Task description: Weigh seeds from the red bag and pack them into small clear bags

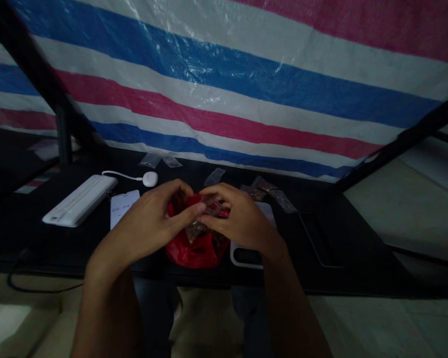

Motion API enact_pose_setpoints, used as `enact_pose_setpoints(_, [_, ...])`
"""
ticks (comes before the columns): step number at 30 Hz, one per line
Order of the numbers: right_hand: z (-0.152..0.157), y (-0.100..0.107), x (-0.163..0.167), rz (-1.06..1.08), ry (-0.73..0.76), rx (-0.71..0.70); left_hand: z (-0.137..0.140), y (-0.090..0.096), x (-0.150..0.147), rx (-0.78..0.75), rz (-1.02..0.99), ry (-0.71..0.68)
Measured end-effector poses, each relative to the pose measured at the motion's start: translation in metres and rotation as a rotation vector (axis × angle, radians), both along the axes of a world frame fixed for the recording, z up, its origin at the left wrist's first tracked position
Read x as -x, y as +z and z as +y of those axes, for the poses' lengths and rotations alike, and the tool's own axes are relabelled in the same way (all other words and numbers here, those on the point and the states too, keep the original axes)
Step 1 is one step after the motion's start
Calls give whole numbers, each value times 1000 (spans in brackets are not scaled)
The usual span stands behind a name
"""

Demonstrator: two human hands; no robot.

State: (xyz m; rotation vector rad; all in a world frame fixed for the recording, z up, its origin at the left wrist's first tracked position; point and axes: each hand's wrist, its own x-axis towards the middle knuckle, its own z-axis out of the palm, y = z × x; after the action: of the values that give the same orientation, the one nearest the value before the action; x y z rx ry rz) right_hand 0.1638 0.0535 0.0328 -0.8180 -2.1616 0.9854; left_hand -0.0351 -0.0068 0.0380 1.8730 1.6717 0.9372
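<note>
My two hands meet over the red plastic bag [196, 254], which sits near the close edge of the black table [343, 223]. Between them is a small clear bag [195, 231] with something brownish in it, hanging just above or against the red plastic; I can't tell which. My right hand [234, 211] has its thumb and bent fingers closed on the clear plastic at the upper part of that little bag. My left hand [166, 214] curves in from the other side, forefinger arched and thumb stretched across to the right until its tip meets the little bag; whether it truly pinches anything, I can't tell, since the fingertips are partly hidden.

Under my right wrist lies a white scale [242, 256], dark display toward me. Beyond it, to the far right, are filled packets [263, 185] with brown contents, and right of those a dark flat panel [319, 238]. A clear packet [215, 176] lies just past my fingers, with more clear packets [150, 160] at the far left. Left of my forearm are a phone [121, 206] (its pale screen shows digits, half covered by my arm), a long white case [82, 199] and a round white gadget [150, 179] on a cord. A striped sheet [224, 64] hangs along the far side.
</note>
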Motion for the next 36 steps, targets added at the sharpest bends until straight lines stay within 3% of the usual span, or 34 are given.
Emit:
enact_pose_setpoints(4, [7, -8, -1, 202, -14, 179, 4, -17, 18, 116, -229, -130])
enact_pose_setpoints(7, [10, -16, -2, 222, 10, 250, 7, -22, 26, 169, -316, -146])
enact_pose_setpoints(16, [11, -35, 8, -94, 42, 10, 9, -18, 25, 12, -131, -68])
enact_pose_setpoints(28, [11, -35, 13, -100, 85, 61, 11, -11, 16, -125, 13, -88])
enact_pose_setpoints(36, [12, -38, 11, 3, 69, 61, 12, -8, 12, -136, -32, -30])
